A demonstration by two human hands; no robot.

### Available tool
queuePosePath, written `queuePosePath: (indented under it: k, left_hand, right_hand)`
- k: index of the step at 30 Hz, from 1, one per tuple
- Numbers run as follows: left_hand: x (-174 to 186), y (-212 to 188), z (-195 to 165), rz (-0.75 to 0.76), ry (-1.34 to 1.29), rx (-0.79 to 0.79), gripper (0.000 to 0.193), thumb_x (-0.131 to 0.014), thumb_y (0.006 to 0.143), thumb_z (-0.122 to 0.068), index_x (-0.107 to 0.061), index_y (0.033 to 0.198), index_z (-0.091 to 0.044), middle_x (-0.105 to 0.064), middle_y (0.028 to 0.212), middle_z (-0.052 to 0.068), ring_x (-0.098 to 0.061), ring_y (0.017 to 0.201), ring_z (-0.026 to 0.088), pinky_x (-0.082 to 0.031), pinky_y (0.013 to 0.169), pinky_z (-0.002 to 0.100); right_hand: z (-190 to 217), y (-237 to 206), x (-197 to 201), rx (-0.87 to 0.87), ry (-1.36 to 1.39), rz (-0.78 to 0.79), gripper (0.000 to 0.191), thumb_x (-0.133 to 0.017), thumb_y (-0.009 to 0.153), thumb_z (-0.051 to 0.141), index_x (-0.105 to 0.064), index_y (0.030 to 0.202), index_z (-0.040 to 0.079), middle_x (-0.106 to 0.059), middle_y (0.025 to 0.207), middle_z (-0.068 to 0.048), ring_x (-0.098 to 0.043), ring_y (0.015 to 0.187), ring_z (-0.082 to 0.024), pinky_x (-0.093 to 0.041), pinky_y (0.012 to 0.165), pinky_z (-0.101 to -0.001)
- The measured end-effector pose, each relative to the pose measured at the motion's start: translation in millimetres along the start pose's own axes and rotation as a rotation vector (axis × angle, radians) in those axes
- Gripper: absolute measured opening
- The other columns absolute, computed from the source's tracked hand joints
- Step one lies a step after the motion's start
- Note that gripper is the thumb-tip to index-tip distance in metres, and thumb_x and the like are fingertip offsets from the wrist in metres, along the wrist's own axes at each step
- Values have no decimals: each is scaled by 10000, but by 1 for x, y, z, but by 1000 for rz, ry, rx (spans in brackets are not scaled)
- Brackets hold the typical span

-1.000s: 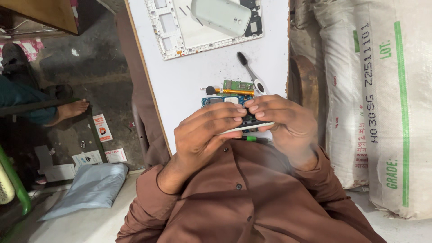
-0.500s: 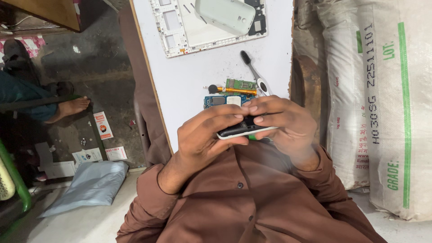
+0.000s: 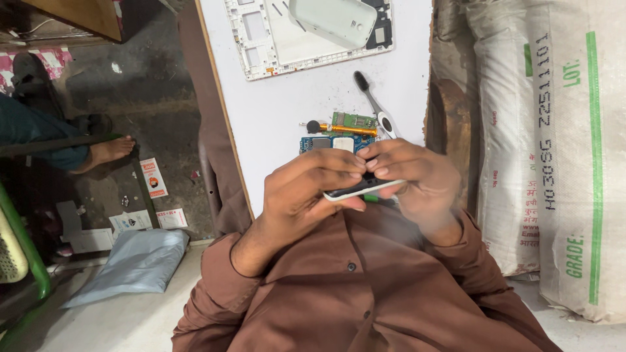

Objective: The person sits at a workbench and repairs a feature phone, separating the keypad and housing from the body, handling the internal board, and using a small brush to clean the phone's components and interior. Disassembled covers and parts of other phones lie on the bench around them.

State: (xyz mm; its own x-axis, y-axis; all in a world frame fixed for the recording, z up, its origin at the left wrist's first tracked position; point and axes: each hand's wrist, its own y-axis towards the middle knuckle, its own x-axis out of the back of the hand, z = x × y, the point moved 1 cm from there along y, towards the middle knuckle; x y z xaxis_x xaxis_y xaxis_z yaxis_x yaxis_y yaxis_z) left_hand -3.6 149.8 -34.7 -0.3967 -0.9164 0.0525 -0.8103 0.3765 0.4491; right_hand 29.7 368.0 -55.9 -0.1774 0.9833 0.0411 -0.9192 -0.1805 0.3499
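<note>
Here | left hand (image 3: 306,195) and right hand (image 3: 417,182): fingers of both pinch a phone (image 3: 360,190) edge-on above the table (image 3: 280,124) | circuit board (image 3: 336,142), toothbrush (image 3: 372,101) just beyond.

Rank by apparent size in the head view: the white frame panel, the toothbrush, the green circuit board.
1. white frame panel, though cut off at the top
2. toothbrush
3. green circuit board, clearly smallest

- The small white-edged device (image 3: 360,189) was mostly hidden between the left hand (image 3: 306,192) and right hand (image 3: 417,186).
- The blue circuit board (image 3: 336,143) was partly covered by fingers.
- The white frame (image 3: 261,39) on the desk (image 3: 280,111) was cut off at the top edge.
</note>
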Motion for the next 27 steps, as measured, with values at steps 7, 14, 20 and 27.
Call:
queuePosePath:
  k: [7,14,20,27]
  left_hand:
    - [0,0,-5,62,-96,11,330,-825,878,-117,-685,1149,8,-712,1189,136,-738,1169,277,-645,969,347]
    - [-1,1,-4,50,-90,-95,294,-836,858,-188,-707,1060,-17,-723,1104,103,-749,1091,261,-639,890,339]
    - [-4,3,-10,59,-70,-162,272,-830,866,-198,-730,1014,6,-715,1077,97,-749,1077,247,-649,896,350]
    - [-4,5,-14,85,-88,-48,316,-817,912,-217,-681,1122,-25,-713,1163,110,-739,1150,227,-643,927,318]
  right_hand:
    - [-31,-8,7,-79,507,4,184,-776,954,226,-740,1088,105,-698,1167,-86,-665,1226,-278,-586,1009,-402]
    - [-41,-14,5,-114,648,59,146,-770,954,215,-750,1074,135,-683,1213,-82,-636,1291,-264,-540,1081,-396]
    - [-40,-15,-1,-166,747,81,135,-757,970,235,-746,1085,166,-667,1248,-54,-614,1265,-240,-519,1114,-388]
    - [-48,-17,-1,-195,780,60,151,-750,973,229,-735,1109,165,-644,1264,-68,-597,1337,-281,-523,1138,-434]
